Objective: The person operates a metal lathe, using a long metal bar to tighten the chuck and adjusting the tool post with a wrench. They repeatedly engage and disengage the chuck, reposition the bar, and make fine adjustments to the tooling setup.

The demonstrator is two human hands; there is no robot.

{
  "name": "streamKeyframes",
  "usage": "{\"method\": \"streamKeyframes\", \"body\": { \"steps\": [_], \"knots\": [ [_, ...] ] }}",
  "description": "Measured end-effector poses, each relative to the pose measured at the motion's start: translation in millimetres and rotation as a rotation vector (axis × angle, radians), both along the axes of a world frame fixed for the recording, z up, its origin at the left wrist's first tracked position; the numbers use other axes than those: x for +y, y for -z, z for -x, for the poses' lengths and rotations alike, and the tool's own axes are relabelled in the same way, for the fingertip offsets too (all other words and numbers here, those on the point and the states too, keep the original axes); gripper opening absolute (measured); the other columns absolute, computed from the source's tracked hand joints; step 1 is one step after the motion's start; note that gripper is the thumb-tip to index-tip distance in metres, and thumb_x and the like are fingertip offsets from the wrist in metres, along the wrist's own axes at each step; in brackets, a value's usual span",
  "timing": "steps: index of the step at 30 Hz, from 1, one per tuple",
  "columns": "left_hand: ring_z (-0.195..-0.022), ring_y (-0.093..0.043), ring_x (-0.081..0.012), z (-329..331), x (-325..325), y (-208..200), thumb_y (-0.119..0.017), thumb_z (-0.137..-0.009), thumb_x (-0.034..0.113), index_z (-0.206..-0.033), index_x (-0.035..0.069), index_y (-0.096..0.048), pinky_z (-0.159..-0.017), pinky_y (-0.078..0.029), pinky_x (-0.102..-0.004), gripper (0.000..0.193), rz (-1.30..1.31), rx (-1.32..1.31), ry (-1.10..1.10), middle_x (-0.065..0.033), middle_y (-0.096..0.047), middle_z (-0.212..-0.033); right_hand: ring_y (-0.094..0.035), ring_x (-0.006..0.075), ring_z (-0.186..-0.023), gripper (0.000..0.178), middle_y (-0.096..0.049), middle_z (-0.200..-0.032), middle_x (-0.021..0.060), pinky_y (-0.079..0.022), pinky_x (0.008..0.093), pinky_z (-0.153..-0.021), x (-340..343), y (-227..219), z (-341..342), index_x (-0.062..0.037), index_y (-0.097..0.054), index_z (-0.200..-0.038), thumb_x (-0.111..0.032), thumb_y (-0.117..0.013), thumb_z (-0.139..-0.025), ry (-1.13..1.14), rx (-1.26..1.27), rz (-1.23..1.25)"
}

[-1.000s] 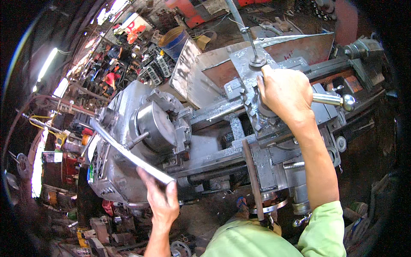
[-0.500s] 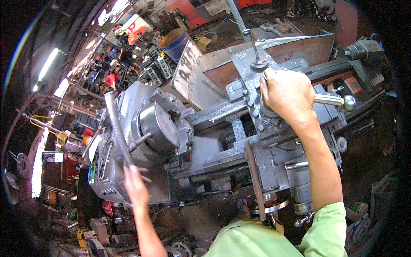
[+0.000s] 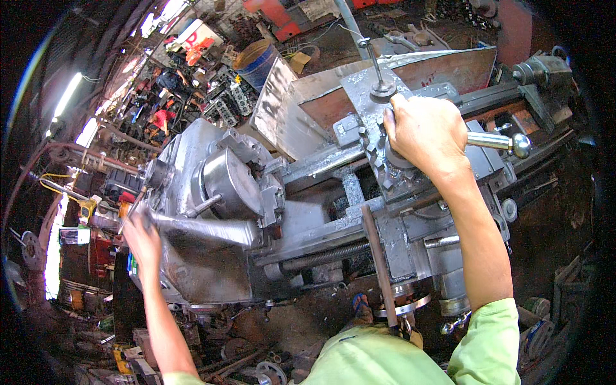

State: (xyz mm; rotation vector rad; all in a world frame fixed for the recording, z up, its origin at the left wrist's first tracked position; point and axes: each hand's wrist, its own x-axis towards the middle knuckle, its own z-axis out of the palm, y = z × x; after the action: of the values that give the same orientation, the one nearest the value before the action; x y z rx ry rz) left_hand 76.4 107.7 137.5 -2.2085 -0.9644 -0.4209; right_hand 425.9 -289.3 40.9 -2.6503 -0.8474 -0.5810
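Observation:
My left hand (image 3: 142,240) is closed on one end of a metal bar (image 3: 202,229), beside the headstock of a grey lathe. The bar points right, its far end blurred by motion below the round chuck (image 3: 231,183). My right hand (image 3: 431,135) is closed over the top of the tool post, around a lever handle (image 3: 491,140) whose ball end sticks out to the right. What its fingers touch underneath is hidden. Square bolt heads (image 3: 375,154) and metal chips show at the tool post's left side. A thin rod on a round base (image 3: 383,90) stands just beyond my right hand.
A rusty upright bar (image 3: 378,263) rises in front of the carriage, by a handwheel (image 3: 404,307). Sheet-metal panels (image 3: 282,115) and a blue drum (image 3: 256,64) stand behind the lathe. Machine parts clutter the floor (image 3: 237,359). Another person in red (image 3: 160,120) is in the far left background.
My left hand has moved left and up, and the bar has swung from nearly upright to pointing right. My right hand keeps its place on the tool post.

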Motion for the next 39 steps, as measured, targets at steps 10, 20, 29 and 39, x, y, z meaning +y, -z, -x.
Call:
{"method": "streamKeyframes", "body": {
  "steps": [10,20,29,39],
  "knots": [
    [-0.077,-0.068,-0.0337,-105,-208,64,-0.069,-0.089,0.027,-0.113,0.010,-0.070,-0.073,-0.053,-0.0435,0.029,0.360,0.239,0.791,-0.0168,-0.070,-0.084,-0.070,0.0328,-0.073,0.030,-0.070,-0.075,0.0129,-0.055,0.0466,-0.066,-5,2,-1,-0.0090,-0.069,-0.090,-0.036,-0.057,-0.094,-0.022,-0.066,-0.026],
    [-0.101,-0.061,-0.0178,19,-7,26,-0.053,-0.099,0.055,-0.141,0.005,-0.050,-0.083,-0.046,-0.0325,0.066,1.135,-0.947,0.260,-0.0128,-0.064,-0.117,-0.071,0.0324,-0.074,0.030,-0.072,-0.077,0.0131,-0.055,0.0453,-0.069,1,1,2,-0.0091,-0.071,-0.087,-0.035,-0.057,-0.093,0.008,-0.037,-0.019],
    [-0.094,-0.065,-0.0378,-132,-110,11,-0.070,-0.086,0.017,-0.110,0.002,-0.061,-0.084,-0.052,-0.0439,0.030,0.358,-0.113,0.705,-0.0161,-0.068,-0.100,-0.070,0.0333,-0.074,0.031,-0.070,-0.074,0.0137,-0.054,0.0461,-0.068,1,1,2,-0.0079,-0.069,-0.085,-0.036,-0.059,-0.093,0.014,-0.035,-0.019],
    [-0.081,-0.068,-0.0334,50,-114,68,-0.051,-0.103,0.027,-0.109,-0.005,-0.069,-0.084,-0.050,-0.0425,0.037,0.624,-0.490,0.229,-0.0188,-0.072,-0.087,-0.070,0.0331,-0.074,0.031,-0.070,-0.075,0.0134,-0.054,0.0465,-0.068,2,1,3,-0.0075,-0.068,-0.085,-0.036,-0.060,-0.092,0.031,-0.043,0.006]
  ]
}}
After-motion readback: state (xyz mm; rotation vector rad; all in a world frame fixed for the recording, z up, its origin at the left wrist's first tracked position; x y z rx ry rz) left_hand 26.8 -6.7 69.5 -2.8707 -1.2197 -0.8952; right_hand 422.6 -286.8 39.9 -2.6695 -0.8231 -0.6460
